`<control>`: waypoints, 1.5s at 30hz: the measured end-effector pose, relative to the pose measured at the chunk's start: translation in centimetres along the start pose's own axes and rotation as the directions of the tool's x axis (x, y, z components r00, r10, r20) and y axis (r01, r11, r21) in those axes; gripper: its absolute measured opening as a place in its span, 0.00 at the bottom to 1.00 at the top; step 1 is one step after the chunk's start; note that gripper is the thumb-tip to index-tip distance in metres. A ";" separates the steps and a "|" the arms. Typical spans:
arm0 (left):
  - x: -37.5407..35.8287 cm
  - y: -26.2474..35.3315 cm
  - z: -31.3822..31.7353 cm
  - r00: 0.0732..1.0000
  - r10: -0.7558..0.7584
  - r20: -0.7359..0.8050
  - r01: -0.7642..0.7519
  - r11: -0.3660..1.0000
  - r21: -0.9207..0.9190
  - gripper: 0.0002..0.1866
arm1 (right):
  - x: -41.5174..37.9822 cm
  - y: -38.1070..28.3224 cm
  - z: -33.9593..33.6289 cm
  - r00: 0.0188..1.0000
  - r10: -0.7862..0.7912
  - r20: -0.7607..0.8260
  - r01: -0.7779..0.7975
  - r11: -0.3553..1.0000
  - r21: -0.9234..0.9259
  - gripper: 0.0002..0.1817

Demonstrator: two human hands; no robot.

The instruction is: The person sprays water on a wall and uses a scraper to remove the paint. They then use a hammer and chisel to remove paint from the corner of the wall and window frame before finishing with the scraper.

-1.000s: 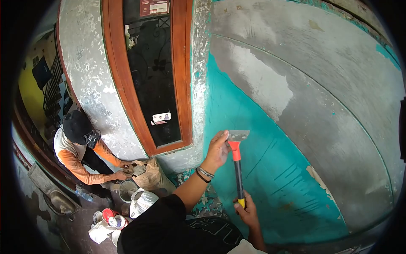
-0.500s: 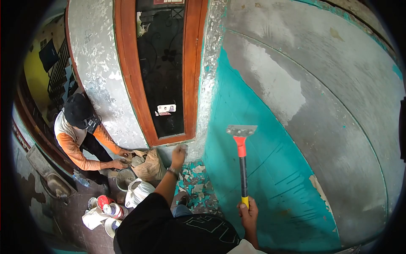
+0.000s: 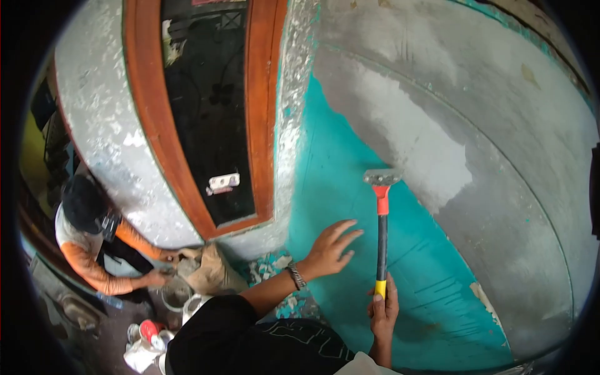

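Observation:
In my right hand [image 3: 384,307] is the yellow end of a long-handled scraper [image 3: 382,244], held upright with its metal blade raised in front of the wall. The handle is black with a red neck. My left hand [image 3: 331,249], a bracelet at its wrist, reaches toward the handle with fingers spread and nothing in them. It does not touch the scraper. Behind both hands is a wall with turquoise paint [image 3: 337,187] on its lower left part and bare grey plaster [image 3: 512,219] above and to the right.
At the left, another person [image 3: 87,231] in a black cap bends over a brown sack [image 3: 215,272] and a bucket [image 3: 176,294]. Paint cans [image 3: 150,331] stand below. A wood-framed window [image 3: 259,112] is beside the corner; paint flakes [image 3: 294,306] litter the floor.
My left hand has moved right toward the scraper, and its fingers have spread. The scraper and my right hand have shifted slightly right. The view has turned, so the other person appears lower and farther left.

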State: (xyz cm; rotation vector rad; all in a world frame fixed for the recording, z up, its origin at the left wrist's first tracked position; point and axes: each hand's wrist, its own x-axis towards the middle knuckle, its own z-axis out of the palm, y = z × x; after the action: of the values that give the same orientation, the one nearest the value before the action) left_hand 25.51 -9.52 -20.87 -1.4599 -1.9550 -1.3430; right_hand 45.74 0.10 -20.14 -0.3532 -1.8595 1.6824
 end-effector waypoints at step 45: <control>16.0 -1.8 -0.7 0.871 0.415 -0.263 -0.454 0.885 -0.107 0.18 | 9.7 -7.3 5.5 0.744 -0.668 -0.017 0.651 0.730 -0.209 0.19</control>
State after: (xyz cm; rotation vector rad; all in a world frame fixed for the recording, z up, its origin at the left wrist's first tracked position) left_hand 17.30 -1.44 -9.62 -1.6122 -1.2885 -1.4093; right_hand 36.25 -0.02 -10.75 0.1621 -1.7832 0.9812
